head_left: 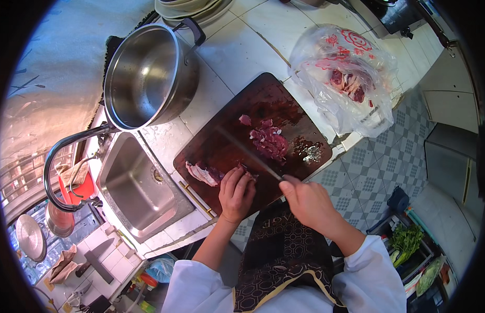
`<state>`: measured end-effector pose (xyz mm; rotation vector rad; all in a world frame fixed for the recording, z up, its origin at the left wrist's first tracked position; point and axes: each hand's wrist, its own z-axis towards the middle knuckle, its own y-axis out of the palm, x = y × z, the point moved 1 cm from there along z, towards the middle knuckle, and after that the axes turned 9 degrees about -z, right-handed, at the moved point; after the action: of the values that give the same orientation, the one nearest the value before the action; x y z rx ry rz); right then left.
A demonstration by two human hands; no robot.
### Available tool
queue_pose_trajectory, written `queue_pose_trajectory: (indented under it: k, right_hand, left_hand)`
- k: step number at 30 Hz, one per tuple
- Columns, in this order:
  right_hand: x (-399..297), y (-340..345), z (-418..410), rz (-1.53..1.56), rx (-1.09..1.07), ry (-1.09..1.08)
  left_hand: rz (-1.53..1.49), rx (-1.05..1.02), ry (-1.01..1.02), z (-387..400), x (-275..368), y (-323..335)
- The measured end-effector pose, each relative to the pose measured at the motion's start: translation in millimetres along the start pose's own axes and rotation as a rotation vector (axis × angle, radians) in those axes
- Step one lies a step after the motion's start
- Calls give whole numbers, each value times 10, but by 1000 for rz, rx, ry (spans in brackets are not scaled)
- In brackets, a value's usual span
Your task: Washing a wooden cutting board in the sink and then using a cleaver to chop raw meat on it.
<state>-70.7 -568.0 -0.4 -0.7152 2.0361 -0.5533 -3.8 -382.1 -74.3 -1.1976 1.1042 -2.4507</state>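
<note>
My right hand (305, 197) grips the handle of a kitchen knife (252, 154), whose blade points up and left across a dark cutting board (226, 144). My left hand (236, 191) lies on a long piece of raw meat (203, 173) near the board's lower edge, fingertips bent over its right end. The knife blade is to the right of those fingers, seen nearly edge-on and slightly blurred. Beyond the blade lies a small pile of cut raw meat (269, 143), with one separate bit at its upper left. The part of the meat under my left fingers is hidden.
A large steel pot (142, 78) stands behind a sink (140, 187) with a curved faucet (51, 164) at left. A plastic bag of raw meat (344, 82) lies right of the board. Stacked plates (195, 11) stand at the back. A cleaver (99, 266) rests at lower left.
</note>
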Motion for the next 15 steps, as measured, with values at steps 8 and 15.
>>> queue_pose_trajectory:
  k: [8,15]
  right_hand:
    - [-58,-50,-430,-76,-90,-5]
    - [-101,15,-548,-141,-169,55]
  left_hand:
    - [11,-107,81,-79,-84,-68]
    - [-7,-144,101,-124,-158,-48]
